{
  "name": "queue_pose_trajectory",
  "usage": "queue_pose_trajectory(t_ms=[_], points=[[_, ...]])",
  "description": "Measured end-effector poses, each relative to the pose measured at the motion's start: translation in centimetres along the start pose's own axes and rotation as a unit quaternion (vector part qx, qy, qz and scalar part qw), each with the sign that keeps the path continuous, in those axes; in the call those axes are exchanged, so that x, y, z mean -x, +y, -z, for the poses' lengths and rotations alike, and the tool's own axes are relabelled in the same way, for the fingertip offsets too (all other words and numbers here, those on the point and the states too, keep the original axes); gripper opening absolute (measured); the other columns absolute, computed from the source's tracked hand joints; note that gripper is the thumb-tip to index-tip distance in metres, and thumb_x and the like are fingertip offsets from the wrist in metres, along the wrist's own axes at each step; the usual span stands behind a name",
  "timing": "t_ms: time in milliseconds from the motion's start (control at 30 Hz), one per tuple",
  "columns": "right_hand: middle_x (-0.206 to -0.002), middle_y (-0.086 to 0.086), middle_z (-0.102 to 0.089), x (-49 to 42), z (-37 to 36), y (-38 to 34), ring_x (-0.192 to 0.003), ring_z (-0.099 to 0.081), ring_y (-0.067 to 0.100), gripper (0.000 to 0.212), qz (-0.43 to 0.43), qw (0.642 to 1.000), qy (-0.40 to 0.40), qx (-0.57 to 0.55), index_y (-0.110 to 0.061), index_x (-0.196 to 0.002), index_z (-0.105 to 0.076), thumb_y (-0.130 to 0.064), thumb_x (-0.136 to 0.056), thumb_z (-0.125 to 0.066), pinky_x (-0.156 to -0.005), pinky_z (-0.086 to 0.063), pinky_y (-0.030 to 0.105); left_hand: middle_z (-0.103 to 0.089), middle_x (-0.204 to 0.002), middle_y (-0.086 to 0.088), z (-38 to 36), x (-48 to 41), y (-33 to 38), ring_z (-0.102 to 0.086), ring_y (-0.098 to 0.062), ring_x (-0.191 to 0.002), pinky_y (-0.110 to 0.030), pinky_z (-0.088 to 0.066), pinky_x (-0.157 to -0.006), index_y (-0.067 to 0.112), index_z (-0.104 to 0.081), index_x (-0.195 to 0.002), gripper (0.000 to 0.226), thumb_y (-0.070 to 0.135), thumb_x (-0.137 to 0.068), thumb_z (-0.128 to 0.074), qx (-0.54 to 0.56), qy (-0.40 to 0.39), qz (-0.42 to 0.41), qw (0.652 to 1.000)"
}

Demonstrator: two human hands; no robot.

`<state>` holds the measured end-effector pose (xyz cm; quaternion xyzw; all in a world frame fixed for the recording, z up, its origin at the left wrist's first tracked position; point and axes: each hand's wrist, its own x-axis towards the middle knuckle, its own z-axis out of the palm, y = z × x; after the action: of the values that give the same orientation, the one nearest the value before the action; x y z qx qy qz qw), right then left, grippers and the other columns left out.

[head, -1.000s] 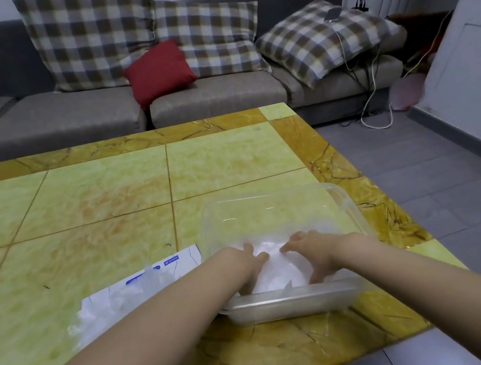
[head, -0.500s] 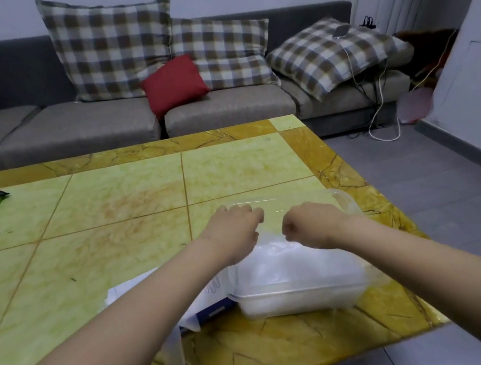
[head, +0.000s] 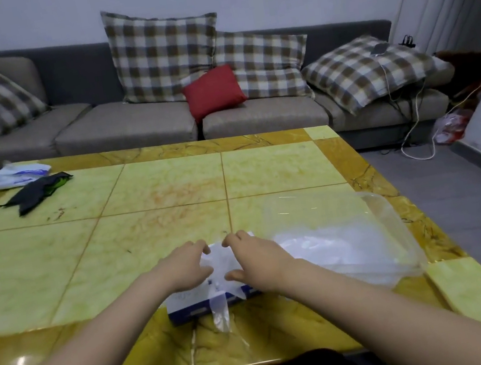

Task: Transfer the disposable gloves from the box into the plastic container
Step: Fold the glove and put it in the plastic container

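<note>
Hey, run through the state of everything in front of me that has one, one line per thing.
Glove box: lying flat, top open.
Bunched gloves: sticking out of the box.
Left hand: gripping the bunched gloves.
Right hand: gripping the bunched gloves.
Loose glove: draped over the box front.
Plastic container: lidless, partly filled with piled gloves.

No legible text found. Blue print on the glove box (head: 190, 304) and the white bag (head: 16, 176) is too blurred to read.

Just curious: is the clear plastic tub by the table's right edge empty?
Not empty: a pile of thin whitish plastic gloves lies inside the clear plastic tub.
</note>
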<state>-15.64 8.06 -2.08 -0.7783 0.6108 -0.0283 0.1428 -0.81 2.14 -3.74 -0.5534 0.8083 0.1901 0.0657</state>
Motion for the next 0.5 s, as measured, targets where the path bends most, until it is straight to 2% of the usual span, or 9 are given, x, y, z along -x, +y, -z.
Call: queue_pose_trajectory(t_ms=[100,200,333,500], points=[[-0.139,0.013,-0.036,-0.8,-1.3,-0.8,-0.111,-0.053,0.035,0.058,-0.019,0.999,-0.029,0.009,-0.007,-0.138,-0.031,-0.029,-0.092,-0.058,-0.08,-0.043,0.037,-0.038,-0.141,-0.005,-1.0,0.5,-0.7,-0.047,-0.021,-0.121,-0.031,-0.041,-0.098,0.018,-0.033,-0.14,0.059,0.033,-0.089,-0.059,0.017,-0.034,-0.01,0.999],[-0.139,0.014,-0.034,-1.4,-2.1,-1.4,-0.107,-0.055,0.037,0.053,-0.045,0.998,-0.039,0.004,-0.008,-0.137,-0.032,-0.015,-0.092,-0.058,-0.075,-0.04,0.035,-0.034,-0.14,-0.004,-1.9,0.8,-0.9,-0.037,-0.023,-0.127,-0.033,-0.039,-0.1,0.023,-0.027,-0.143,0.07,0.037,-0.085,-0.064,-0.006,-0.049,-0.012,0.999],[-0.123,0.015,-0.054,-1.8,-1.7,-1.3,-0.106,-0.057,0.031,0.033,-0.075,0.997,-0.017,0.018,-0.003,-0.119,-0.053,0.003,-0.087,-0.052,-0.084,-0.046,0.035,-0.032,-0.138,-0.003,-2.9,0.9,-0.7,-0.032,-0.024,-0.127,-0.038,-0.04,-0.096,0.027,-0.027,-0.14,0.073,0.037,-0.081,-0.068,-0.072,-0.036,-0.006,0.997],[-0.112,0.015,-0.061,-2.1,0.1,-0.9,-0.1,-0.06,0.031,0.023,-0.078,0.996,0.039,0.012,-0.003,-0.107,-0.061,0.004,-0.09,-0.048,-0.083,-0.048,0.036,-0.029,-0.141,-0.004,-3.4,0.7,-0.4,-0.031,-0.027,-0.129,-0.04,-0.04,-0.093,0.025,-0.019,-0.144,0.083,0.035,-0.08,-0.071,-0.121,-0.013,0.004,0.993]])
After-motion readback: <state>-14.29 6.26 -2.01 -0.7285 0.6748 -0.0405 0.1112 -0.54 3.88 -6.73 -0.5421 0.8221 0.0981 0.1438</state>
